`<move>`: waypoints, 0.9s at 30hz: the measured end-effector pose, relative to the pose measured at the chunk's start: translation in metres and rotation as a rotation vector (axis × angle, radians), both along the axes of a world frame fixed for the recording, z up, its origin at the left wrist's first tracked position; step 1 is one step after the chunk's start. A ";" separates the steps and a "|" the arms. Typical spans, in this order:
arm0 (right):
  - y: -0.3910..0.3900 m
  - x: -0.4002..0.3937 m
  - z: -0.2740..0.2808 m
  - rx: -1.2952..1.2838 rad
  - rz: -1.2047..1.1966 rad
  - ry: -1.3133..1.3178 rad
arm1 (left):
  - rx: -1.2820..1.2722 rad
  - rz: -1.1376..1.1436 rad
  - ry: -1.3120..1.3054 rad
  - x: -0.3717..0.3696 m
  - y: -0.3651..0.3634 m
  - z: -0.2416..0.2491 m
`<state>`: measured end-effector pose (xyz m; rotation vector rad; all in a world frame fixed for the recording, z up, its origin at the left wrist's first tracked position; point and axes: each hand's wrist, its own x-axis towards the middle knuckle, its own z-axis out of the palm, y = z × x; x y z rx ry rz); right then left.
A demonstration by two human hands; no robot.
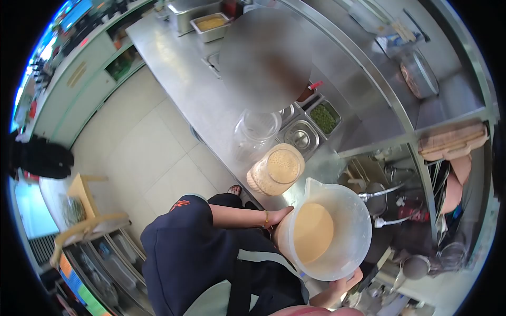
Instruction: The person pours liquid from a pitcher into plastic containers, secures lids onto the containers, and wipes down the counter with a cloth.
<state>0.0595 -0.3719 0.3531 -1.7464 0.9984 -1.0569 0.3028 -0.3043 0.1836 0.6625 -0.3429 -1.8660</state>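
A large translucent plastic measuring jug with a pouring spout is tilted between my two hands, a tan, milky liquid pooled in it. My left hand is pressed round the jug's near wall. At the bottom of the jug, on the right, my right hand grips its rim with bent fingers. Close to the spout stands a clear ribbed jar, full of similar tan liquid with froth on top. A second clear jar, looking empty, stands just behind it.
The steel counter runs away to the upper left. Set into it are a lidded steel pan and a pan of chopped greens. Taps reach in at the right. A wooden chair stands at the left. A blurred disc hides part of the counter.
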 end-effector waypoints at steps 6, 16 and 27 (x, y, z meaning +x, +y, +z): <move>0.090 -0.004 0.000 -0.081 -0.228 -0.003 | 0.033 -0.214 0.056 0.005 0.029 0.000; 0.216 0.062 0.039 -0.105 -0.440 -0.073 | 0.089 -0.519 0.076 0.023 0.107 0.004; 0.292 0.173 0.109 0.054 -0.484 0.080 | 0.148 -0.820 0.128 0.097 0.159 0.014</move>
